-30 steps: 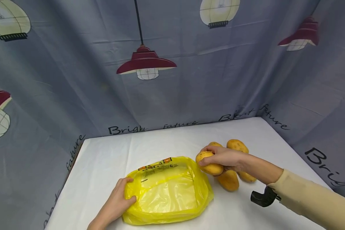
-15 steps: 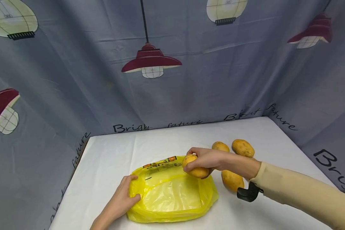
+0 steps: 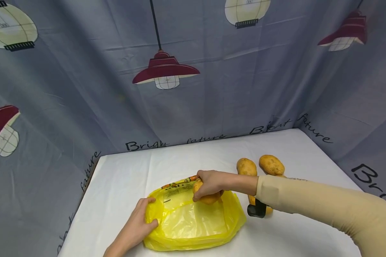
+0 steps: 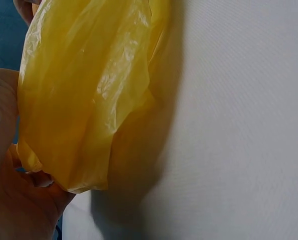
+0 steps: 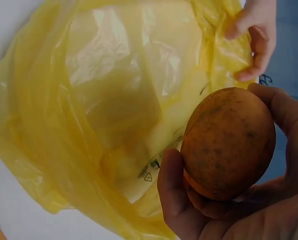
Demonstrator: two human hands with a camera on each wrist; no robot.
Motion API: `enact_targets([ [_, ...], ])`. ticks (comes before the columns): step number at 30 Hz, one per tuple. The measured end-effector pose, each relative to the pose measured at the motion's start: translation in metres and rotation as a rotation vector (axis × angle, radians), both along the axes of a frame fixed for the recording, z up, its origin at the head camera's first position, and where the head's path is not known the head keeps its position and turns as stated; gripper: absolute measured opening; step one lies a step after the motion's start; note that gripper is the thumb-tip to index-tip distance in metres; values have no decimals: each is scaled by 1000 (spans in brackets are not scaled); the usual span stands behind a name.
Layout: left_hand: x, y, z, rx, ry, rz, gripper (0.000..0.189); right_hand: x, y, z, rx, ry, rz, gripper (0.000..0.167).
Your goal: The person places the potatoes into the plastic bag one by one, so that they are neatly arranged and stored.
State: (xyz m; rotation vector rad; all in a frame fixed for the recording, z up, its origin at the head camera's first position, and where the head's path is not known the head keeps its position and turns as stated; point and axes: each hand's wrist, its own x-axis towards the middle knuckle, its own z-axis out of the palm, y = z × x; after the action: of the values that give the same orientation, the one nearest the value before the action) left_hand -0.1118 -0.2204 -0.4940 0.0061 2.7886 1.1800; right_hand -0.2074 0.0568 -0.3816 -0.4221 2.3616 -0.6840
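Note:
A yellow plastic bag (image 3: 233,217) lies on the white table with its wide mouth facing up. My left hand (image 3: 135,225) grips its left edge, fingers inside the rim and thumb at the front; the left wrist view shows the outer wall of the bag (image 4: 84,95) beside that hand (image 4: 24,210). Above the bag's right part, my right hand (image 3: 212,181) holds a potato (image 3: 208,200). In the right wrist view that potato (image 5: 229,145) sits between thumb and fingers, over the bag's mouth. Bare yellow plastic is what shows inside the bag.
Right of the bag lie more potatoes, one (image 3: 246,166) and another (image 3: 271,165) plainly visible. Others are partly hidden by the right forearm's beige sleeve (image 3: 302,196). A grey printed curtain (image 3: 193,107) hangs behind the white table (image 3: 122,178).
My right hand has carried the potato leftward from beside the other potatoes to over the bag's mouth. The left hand keeps its hold on the bag's left edge.

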Motion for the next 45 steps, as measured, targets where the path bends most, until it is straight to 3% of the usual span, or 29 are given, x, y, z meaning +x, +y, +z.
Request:
enact_targets([
  [10, 1, -1, -2, -12, 23, -17, 63, -5, -1, -28, 107, 134, 46, 56],
  [23, 4, -2, -2, 10, 23, -33, 65, -3, -9, -49, 174, 250, 76, 75],
  [45, 7, -1, -5, -8, 61, -54, 68, -8, -9, -60, 167, 264, 56, 87],
])
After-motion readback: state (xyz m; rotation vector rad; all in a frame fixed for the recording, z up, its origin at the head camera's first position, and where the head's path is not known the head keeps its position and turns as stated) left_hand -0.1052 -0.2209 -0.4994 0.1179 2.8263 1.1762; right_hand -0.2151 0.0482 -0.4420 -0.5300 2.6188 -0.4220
